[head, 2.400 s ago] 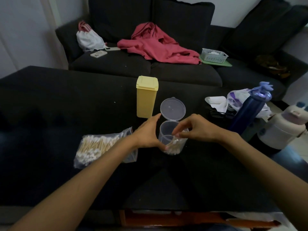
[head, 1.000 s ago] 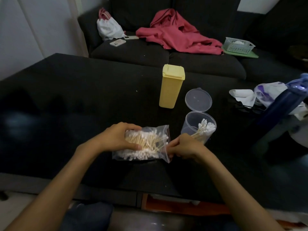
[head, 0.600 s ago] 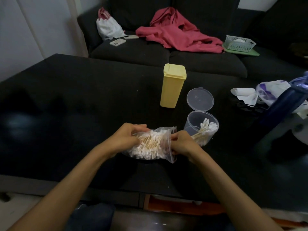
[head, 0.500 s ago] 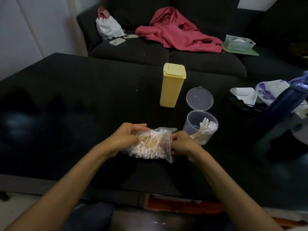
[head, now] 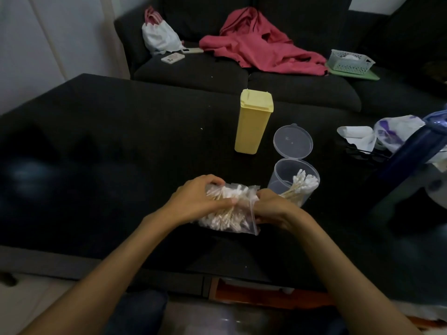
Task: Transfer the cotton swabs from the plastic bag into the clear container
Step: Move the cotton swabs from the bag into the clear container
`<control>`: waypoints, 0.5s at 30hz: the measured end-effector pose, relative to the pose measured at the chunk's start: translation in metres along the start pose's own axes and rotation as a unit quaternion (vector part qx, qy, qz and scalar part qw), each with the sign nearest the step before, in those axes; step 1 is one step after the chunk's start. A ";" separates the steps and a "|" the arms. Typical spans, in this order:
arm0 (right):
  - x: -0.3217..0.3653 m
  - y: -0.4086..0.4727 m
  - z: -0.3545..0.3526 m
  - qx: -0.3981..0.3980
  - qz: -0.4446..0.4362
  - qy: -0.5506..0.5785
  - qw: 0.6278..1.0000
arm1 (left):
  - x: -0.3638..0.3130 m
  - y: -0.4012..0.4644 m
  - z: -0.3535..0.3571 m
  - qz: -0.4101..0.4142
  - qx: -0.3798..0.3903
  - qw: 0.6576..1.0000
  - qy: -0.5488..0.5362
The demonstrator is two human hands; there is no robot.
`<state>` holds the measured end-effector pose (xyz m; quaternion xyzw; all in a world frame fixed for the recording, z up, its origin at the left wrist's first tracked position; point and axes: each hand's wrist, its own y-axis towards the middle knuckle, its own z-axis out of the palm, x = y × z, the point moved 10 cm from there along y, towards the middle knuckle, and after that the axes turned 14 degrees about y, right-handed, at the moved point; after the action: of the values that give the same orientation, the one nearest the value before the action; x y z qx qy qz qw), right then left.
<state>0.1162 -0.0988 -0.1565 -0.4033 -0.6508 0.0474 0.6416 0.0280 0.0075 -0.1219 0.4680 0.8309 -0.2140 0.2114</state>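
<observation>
While both hands are busy on the plastic bag [head: 227, 209], this looks like the "grab another bunch" step, so roughly mid-task by my guess. Left hand [head: 196, 201] is wrapped around the closed end of the bag, fingers curled over the top and thumb pressing the front, squeezing the cotton swabs [head: 223, 217] together. Right hand [head: 271, 210] is pinching the bag at its mouth, right by the zip edge; whether the fingers are already inside it I can't tell. The bag sits low over the dark desk [head: 96, 146], still pretty full.

Just beyond the right hand stands the clear container [head: 294, 181], upright, hinged lid flipped back and open. One bundle of swabs is already in there, leaning against the right-hand wall, with plenty of room left.

Next move, I'd say: keep the mouth open, pull out a bundle with the sticks all lined up, then drop it in end-first beside the others. Grab too many and they'll probably splay out and catch on the rim.

Further back is a tall yellow box [head: 254, 122], lid shut, and behind the desk a dark sofa [head: 193, 76] with a red garment [head: 261, 47] thrown over it.
</observation>
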 end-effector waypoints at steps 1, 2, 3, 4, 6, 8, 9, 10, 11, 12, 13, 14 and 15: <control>-0.001 -0.002 -0.001 0.005 0.002 0.007 1.000 | -0.001 0.001 0.000 0.004 -0.004 1.000 0.022; -0.003 -0.004 -0.003 0.010 0.009 0.011 1.000 | -0.001 0.002 0.001 0.005 -0.002 1.000 0.031; -0.005 -0.005 -0.004 0.018 0.021 0.017 0.999 | -0.002 0.003 0.002 0.006 0.001 0.999 0.033; -0.008 -0.007 -0.004 0.027 0.032 0.028 0.999 | -0.002 0.003 0.003 0.006 0.005 0.999 0.036; -0.008 -0.011 -0.003 0.044 0.042 0.052 0.997 | -0.004 0.003 0.003 0.009 0.001 0.998 0.055; -0.006 -0.014 -0.002 0.049 0.037 0.069 0.996 | -0.011 0.002 0.003 0.025 -0.008 0.997 0.073; -0.004 -0.016 -0.003 0.046 0.030 0.079 0.995 | -0.015 0.001 0.003 0.037 -0.011 0.996 0.079; -0.003 -0.016 -0.005 0.039 0.023 0.085 0.995 | -0.020 0.000 0.003 0.047 -0.011 0.995 0.084; -0.002 -0.016 -0.006 0.031 0.014 0.083 0.996 | -0.023 -0.001 0.005 0.053 -0.008 0.995 0.090; 0.000 -0.016 -0.008 0.022 0.004 0.070 0.997 | -0.025 -0.002 0.006 0.055 -0.003 0.994 0.098; 0.002 -0.016 -0.010 0.012 -0.007 0.052 0.999 | -0.026 -0.002 0.007 0.054 0.002 0.993 0.108; 0.004 -0.016 -0.011 0.003 -0.019 0.040 0.999 | -0.026 -0.002 0.008 0.052 0.005 0.992 0.116; 0.006 -0.017 -0.012 -0.001 -0.030 0.038 0.999 | -0.026 -0.002 0.009 0.050 0.005 0.992 0.118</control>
<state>0.1196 -0.1116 -0.1398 -0.3858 -0.6379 0.0127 0.6664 0.0400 -0.0162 -0.1149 0.5323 0.8244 -0.1503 0.1202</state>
